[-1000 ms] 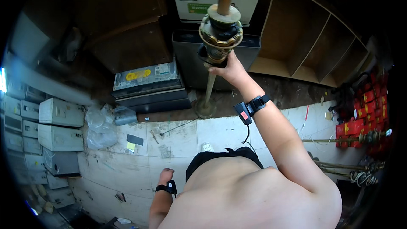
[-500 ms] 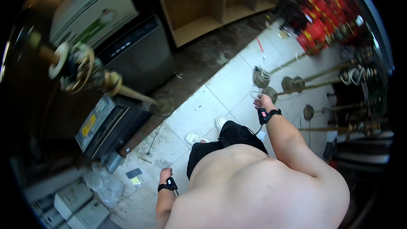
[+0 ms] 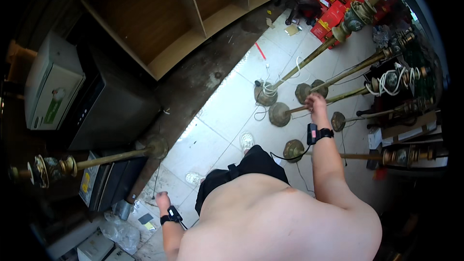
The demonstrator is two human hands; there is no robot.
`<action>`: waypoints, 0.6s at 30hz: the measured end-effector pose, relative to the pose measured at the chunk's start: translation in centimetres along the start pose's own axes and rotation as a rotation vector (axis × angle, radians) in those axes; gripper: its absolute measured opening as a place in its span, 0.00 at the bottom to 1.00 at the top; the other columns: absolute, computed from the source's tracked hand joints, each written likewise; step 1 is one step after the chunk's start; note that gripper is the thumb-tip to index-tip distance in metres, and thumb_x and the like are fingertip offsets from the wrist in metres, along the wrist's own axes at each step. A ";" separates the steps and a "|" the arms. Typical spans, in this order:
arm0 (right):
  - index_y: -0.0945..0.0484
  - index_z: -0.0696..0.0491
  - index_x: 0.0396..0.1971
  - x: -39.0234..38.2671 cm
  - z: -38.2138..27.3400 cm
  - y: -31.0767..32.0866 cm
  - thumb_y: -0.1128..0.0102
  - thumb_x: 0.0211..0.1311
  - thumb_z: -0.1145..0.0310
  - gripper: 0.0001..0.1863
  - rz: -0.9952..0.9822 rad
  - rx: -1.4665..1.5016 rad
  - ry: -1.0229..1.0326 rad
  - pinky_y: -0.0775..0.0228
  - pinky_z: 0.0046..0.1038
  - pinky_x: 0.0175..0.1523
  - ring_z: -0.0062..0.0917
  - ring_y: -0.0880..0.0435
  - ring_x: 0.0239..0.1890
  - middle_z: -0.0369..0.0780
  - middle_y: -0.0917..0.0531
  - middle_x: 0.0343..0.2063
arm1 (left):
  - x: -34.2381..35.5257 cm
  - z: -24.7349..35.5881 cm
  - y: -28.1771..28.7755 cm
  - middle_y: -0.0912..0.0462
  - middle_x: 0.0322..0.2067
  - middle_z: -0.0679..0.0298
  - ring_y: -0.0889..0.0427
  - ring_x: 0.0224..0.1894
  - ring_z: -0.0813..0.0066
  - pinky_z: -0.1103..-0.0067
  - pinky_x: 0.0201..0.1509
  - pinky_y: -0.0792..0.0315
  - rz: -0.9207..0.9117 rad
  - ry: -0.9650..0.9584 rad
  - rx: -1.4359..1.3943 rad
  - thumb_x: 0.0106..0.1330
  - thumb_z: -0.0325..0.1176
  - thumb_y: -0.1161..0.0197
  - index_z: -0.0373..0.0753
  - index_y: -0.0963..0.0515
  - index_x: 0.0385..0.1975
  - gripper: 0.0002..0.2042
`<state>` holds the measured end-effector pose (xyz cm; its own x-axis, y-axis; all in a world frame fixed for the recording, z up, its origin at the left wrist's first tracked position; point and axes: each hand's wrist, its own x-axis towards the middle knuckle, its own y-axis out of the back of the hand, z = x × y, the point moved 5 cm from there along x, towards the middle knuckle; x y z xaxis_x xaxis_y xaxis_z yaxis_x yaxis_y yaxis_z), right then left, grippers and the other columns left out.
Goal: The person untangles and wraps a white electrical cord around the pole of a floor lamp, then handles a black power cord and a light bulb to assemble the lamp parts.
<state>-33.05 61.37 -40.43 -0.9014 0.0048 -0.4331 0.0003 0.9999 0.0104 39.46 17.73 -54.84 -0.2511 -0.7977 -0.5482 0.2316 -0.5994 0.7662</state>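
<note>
My right hand [image 3: 316, 102] is raised in front of the thin pole of a brass-coloured floor lamp [image 3: 348, 96]. Its fingers are slightly bent and apart, and no grip on the pole shows. White cord [image 3: 389, 84] is wound round that lamp's upper part. Another floor lamp [image 3: 309, 63] stands just beyond, its pole leaning across the view toward a white bulb. My left hand [image 3: 163, 199] hangs low at my left side, loosely curled with fingers partly apart and nothing visible in it. Both wrists wear black straps with small devices.
Several lamp bases stand on white floor tiles [image 3: 212, 130], with loose cords between them. One more floor lamp [image 3: 116, 157] is at the left by a dark cabinet [image 3: 111, 96]. Wooden shelving [image 3: 179, 55] and red boxes [image 3: 333, 17] are farther off. A clear plastic bag [image 3: 123, 234] lies lower left.
My view has turned, so the left lamp and cabinets sit farther left. My right hand has moved from beside a lamp base to the front of a pole. My left hand stays low.
</note>
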 end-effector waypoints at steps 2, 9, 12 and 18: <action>0.34 0.53 0.57 6.5 -5.4 1.8 0.37 0.61 0.69 0.25 -0.009 -0.045 0.212 0.27 0.32 0.37 0.25 0.20 0.35 0.40 0.21 0.39 | -0.2 -0.8 -4.5 0.17 0.40 0.43 0.19 0.46 0.48 0.64 0.51 0.26 -0.070 -0.265 0.393 0.57 0.35 0.39 0.32 0.19 0.39 0.15; 0.42 0.58 0.67 15.6 -24.4 -0.7 0.25 0.50 0.67 0.45 -0.072 0.062 0.781 0.33 0.31 0.61 0.29 0.26 0.58 0.44 0.29 0.60 | -8.2 10.1 -8.4 0.16 0.40 0.44 0.18 0.48 0.51 0.66 0.54 0.27 -0.127 0.353 -0.153 0.59 0.40 0.38 0.31 0.19 0.42 0.19; 0.32 0.58 0.61 18.0 -25.4 -1.7 0.24 0.50 0.66 0.39 -0.189 -0.028 0.677 0.32 0.28 0.60 0.26 0.23 0.53 0.40 0.22 0.53 | -7.8 11.7 -7.6 0.15 0.34 0.47 0.17 0.39 0.55 0.68 0.47 0.25 -0.034 0.240 -0.178 0.60 0.39 0.39 0.31 0.18 0.41 0.18; 0.20 0.57 0.48 13.1 -23.8 -8.2 0.20 0.45 0.63 0.29 -0.225 -0.278 0.658 0.29 0.27 0.55 0.23 0.18 0.46 0.37 0.16 0.44 | -6.6 15.1 -8.0 0.15 0.37 0.46 0.17 0.43 0.54 0.68 0.49 0.25 -0.020 0.227 -0.288 0.60 0.39 0.39 0.32 0.18 0.40 0.17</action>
<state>-55.13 52.97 -24.71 -0.9396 -0.2936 0.1757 -0.2459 0.9365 0.2500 25.13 28.80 -52.27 -0.0511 -0.7607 -0.6471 0.4924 -0.5830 0.6463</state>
